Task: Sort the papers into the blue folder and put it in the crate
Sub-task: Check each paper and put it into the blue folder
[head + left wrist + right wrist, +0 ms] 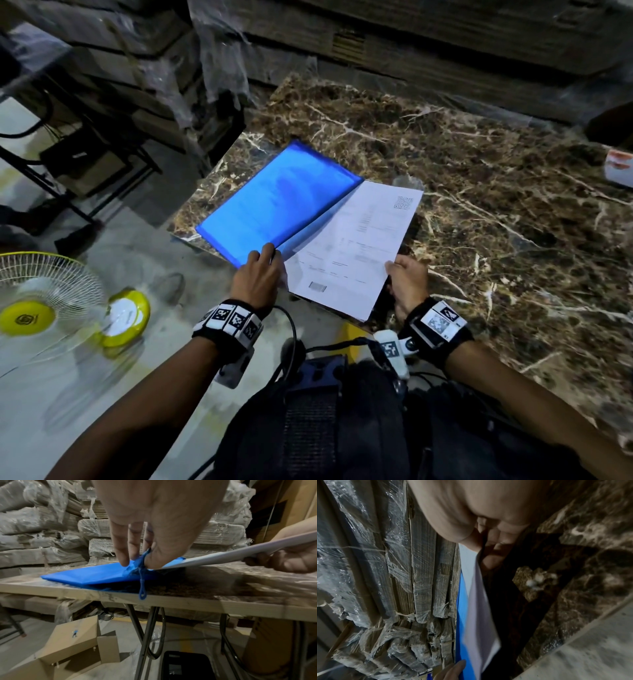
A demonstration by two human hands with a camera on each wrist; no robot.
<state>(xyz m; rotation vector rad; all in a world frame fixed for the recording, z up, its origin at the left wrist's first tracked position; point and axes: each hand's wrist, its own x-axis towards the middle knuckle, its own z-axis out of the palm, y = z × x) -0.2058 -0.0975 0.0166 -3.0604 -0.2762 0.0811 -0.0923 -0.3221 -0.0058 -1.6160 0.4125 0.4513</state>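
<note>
— Head view, status?
— Blue folder (274, 202) flat at the near left corner of the marble table (479, 205), part overhanging the edge. Left hand (258, 274) on its near corner, fingers bent over the cover. Papers (352, 246) tilted, one long edge tucked in the folder's opening; right hand (407, 284) pinching the near right corner. Fan (37, 301) on the floor, left.
— Left wrist view?
— Fingers (120, 547) and thumb pinching the folder's corner, lifting the cover; blue string loop (142, 588) dangling over the table edge. Papers slanting down into the folder. Open cardboard box (68, 649) on the floor beneath.
— Right wrist view?
— Thumb and curled fingers (494, 536) clamped on the papers' edge; blue showing alongside. Wrapped cardboard stacks (385, 574) behind. Crate: cannot tell.
</note>
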